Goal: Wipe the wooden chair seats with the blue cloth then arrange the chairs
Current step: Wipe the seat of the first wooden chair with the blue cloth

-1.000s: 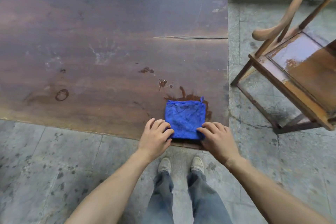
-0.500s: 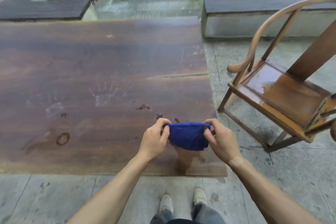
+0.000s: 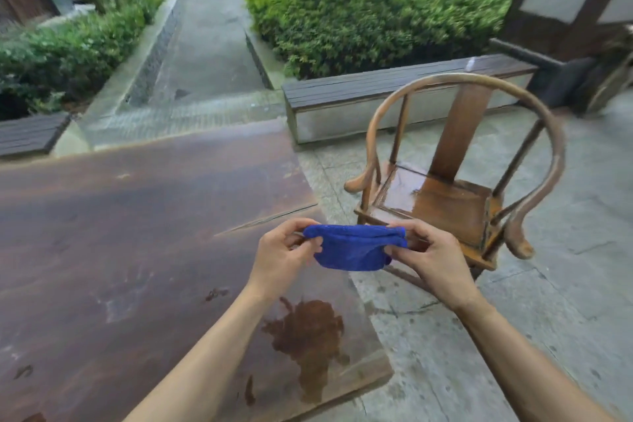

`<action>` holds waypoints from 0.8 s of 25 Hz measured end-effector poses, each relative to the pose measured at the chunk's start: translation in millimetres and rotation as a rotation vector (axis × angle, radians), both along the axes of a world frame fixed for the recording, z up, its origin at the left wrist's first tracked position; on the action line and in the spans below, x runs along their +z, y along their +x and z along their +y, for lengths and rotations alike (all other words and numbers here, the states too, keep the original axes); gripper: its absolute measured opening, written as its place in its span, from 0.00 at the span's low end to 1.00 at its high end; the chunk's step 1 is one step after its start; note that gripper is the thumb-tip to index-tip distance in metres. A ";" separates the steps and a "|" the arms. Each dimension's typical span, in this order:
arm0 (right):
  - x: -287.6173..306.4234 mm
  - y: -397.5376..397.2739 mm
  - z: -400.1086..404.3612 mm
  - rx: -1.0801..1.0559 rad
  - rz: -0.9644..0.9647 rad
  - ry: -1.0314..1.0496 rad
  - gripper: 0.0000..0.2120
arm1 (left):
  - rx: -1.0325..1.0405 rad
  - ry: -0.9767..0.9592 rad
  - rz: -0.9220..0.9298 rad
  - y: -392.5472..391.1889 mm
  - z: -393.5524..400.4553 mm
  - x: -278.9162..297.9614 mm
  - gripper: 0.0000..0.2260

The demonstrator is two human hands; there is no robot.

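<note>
Holding the folded blue cloth (image 3: pixel 354 248) pinched between both hands' fingers (image 3: pixel 310 245); the round-backed wooden chair's (image 3: pixel 455 178) wet seat looks unwiped.

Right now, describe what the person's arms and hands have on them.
Nothing shows on them. Both forearms are bare to the frame's edge, with no sleeves in view. The left hand and right hand wear no gloves, and no watch, ring or band is visible.

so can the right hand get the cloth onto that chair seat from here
Probably yes. The right hand pinches the blue cloth just in front of the chair, and nothing lies between it and the wet seat. The curved armrests are open toward the hand.
</note>
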State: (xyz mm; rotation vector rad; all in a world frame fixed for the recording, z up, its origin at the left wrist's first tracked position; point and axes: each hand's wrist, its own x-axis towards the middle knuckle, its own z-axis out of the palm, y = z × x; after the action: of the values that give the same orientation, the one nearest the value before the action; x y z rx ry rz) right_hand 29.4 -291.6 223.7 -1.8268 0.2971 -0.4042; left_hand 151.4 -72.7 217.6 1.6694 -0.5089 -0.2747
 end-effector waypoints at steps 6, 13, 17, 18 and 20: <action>-6.4 -41.4 -68.5 -0.311 0.001 -0.220 0.08 | -0.123 0.036 -0.107 -3.4 -102.3 -15.9 0.06; -8.9 -64.9 -198.6 -0.437 -0.052 -0.171 0.09 | -0.187 0.016 -0.131 -25.9 -259.3 -22.3 0.05; -0.4 -72.3 -270.8 -0.404 -0.047 -0.193 0.09 | -0.164 0.021 -0.139 -36.5 -337.8 -20.2 0.06; 0.6 -69.7 -287.1 -0.397 -0.047 -0.198 0.08 | -0.155 0.020 -0.132 -35.0 -353.5 -20.0 0.08; -0.5 -58.9 -315.4 -0.387 -0.049 -0.191 0.10 | -0.134 0.017 -0.101 -28.9 -380.8 -19.6 0.06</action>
State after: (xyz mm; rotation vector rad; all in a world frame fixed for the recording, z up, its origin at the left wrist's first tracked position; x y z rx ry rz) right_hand -29.5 -607.1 223.2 -1.9425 0.5987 -0.7667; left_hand 122.5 -453.5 198.0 1.6744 -0.6978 -0.2938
